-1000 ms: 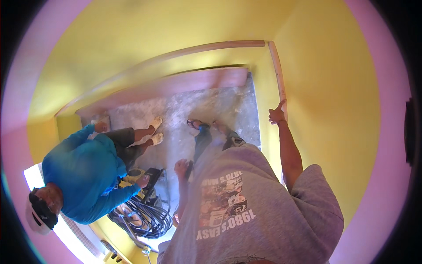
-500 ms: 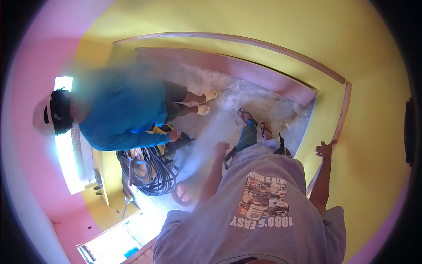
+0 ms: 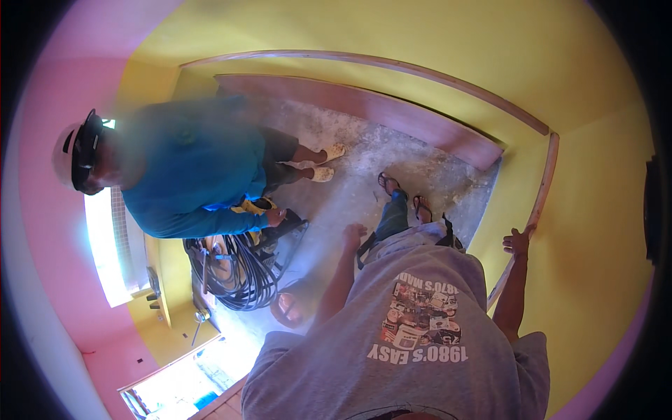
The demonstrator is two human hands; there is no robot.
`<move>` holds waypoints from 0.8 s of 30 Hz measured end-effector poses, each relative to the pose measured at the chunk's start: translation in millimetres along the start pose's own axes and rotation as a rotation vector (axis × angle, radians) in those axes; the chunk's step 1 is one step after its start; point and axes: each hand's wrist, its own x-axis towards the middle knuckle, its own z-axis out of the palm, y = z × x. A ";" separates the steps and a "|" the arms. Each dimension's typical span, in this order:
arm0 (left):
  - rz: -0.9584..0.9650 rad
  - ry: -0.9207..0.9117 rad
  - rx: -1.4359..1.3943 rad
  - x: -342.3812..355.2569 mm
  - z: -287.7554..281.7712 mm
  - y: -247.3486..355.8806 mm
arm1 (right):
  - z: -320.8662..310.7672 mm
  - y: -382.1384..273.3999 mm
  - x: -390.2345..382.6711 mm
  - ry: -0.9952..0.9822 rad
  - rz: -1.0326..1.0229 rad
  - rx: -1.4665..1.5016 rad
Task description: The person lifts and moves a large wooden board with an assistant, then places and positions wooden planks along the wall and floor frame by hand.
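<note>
Head view: a narrow, reddish-brown wooden strip (image 3: 545, 183) runs along the right yellow wall (image 3: 595, 210). The right grip (image 3: 516, 242) touches it, perhaps clasping, I cannot tell; the left grip (image 3: 355, 234) hangs apart, its closure unclear.

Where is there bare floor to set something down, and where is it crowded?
Bare floor shows between the co-worker's shoes, the pink board and the person's sandals; another patch lies between the sandals and the right wall. It looks crowded at the cable coil, with dark gear beside it.
</note>
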 end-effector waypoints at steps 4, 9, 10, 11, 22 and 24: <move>0.073 -0.026 0.046 -0.3 1.5 2.5 | -22.0 12.8 26.1 -0.255 0.183 0.205; 0.107 0.023 0.051 -1.4 1.1 -2.6 | -9.3 10.1 13.8 -0.069 0.064 0.091; 0.144 0.029 0.059 -0.2 -0.1 -6.7 | -12.6 12.6 19.4 -0.125 0.104 0.108; 0.181 0.035 0.067 0.4 -0.1 -8.5 | -14.7 14.0 22.6 -0.125 0.104 0.106; 0.061 -0.012 -0.048 6.5 2.6 -9.0 | -11.5 13.5 16.8 -0.083 0.119 0.102; 0.041 -0.004 -0.069 7.4 0.7 -10.2 | -3.8 14.5 12.9 -0.017 0.064 0.078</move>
